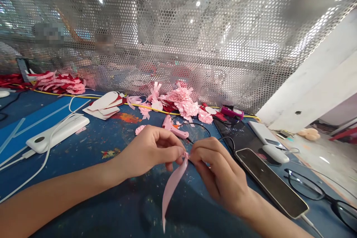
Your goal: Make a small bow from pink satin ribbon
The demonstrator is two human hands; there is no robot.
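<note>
A pink ribbon [173,186] is pinched between my two hands at its bunched upper end, and its long tail hangs down and curves to the left. My left hand [152,152] holds the bunch with thumb and fingertips. From the other side my right hand [219,167] grips the same end with closed fingers. Fingers partly cover the gathered part, so its exact shape cannot be made out. Just beyond the hands lies a pink glue gun [174,128] on the blue tabletop [134,200], beside a small pink ruffled piece [140,129].
Pink ribbon flowers [182,100] and red-pink petals [61,83] line the perforated metal panel [178,37]. White card pieces [104,105] and a white power strip [58,132] lie left. At right are a phone [272,182], black-framed glasses [306,186] and a white mouse-shaped object [275,154].
</note>
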